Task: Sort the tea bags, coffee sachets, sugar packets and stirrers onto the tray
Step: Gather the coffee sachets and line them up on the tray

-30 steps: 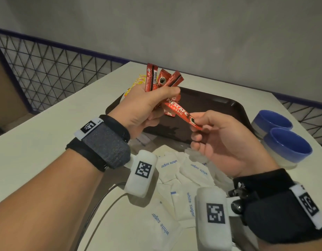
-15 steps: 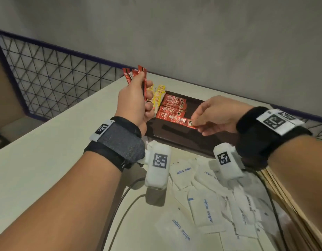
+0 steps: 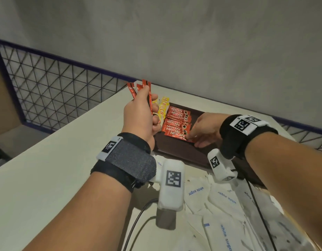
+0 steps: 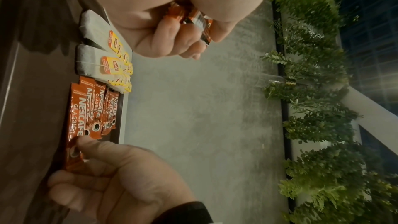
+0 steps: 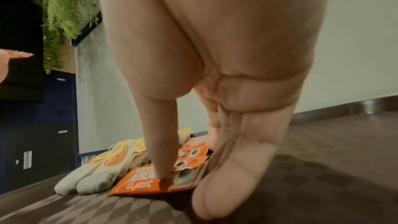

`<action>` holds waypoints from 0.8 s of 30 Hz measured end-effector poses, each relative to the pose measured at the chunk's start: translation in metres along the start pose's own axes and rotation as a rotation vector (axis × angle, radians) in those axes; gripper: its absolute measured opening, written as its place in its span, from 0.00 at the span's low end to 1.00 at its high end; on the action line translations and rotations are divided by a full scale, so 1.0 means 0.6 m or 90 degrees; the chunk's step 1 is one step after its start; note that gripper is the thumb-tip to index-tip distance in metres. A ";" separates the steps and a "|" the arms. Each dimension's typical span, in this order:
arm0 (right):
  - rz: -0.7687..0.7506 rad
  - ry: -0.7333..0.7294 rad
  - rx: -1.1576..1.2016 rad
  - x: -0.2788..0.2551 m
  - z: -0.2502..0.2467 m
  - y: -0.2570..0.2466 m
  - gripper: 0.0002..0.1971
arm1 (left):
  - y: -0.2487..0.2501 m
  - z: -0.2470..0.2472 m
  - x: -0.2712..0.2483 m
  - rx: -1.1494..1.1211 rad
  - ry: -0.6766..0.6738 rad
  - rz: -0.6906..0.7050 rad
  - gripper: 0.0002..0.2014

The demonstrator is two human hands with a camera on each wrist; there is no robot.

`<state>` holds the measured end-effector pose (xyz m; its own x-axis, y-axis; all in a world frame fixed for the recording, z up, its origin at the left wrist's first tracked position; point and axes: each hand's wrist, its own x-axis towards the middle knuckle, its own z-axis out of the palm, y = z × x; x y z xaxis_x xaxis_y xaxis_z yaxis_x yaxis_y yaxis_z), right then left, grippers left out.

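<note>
My left hand (image 3: 149, 105) is raised over the tray's left end and grips a bundle of red coffee sachets (image 3: 138, 87), whose lower ends show in the left wrist view (image 4: 193, 18). My right hand (image 3: 194, 140) pinches the end of the nearest coffee sachet (image 3: 175, 134), which lies flat on the dark tray (image 3: 183, 154) as the front one in a row of sachets (image 3: 178, 116). The thumb (image 5: 163, 142) presses on that sachet (image 5: 137, 181). Tea bags with yellow tags (image 3: 162, 107) lie left of the row. White sugar packets (image 3: 220, 205) are heaped on the table before the tray.
A wire mesh fence (image 3: 57, 91) runs beyond the table's left edge, and a grey wall rises behind the tray. Black cables (image 3: 138, 223) trail from the wrist cameras across the white table (image 3: 47, 169). The right half of the tray is hidden by my right arm.
My right hand carried one sachet from beside the left hand down onto the tray, at the near end of the row. My left hand lifted its bundle up and left.
</note>
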<state>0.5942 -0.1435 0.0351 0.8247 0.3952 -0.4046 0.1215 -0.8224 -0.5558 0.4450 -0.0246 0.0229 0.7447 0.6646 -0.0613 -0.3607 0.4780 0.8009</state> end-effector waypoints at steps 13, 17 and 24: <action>0.001 -0.001 -0.102 0.017 0.021 -0.041 0.21 | 0.001 -0.002 0.003 -0.012 0.006 -0.003 0.15; 0.001 0.012 -0.110 0.020 0.021 -0.041 0.21 | -0.001 0.000 0.006 -0.007 0.014 -0.004 0.15; 0.001 0.032 -0.124 0.025 0.019 -0.045 0.19 | -0.002 0.001 0.009 -0.011 0.009 -0.005 0.14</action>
<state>0.5969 -0.1107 0.0356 0.8506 0.3771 -0.3664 0.2206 -0.8886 -0.4022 0.4497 -0.0220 0.0220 0.7400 0.6682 -0.0764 -0.3640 0.4935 0.7899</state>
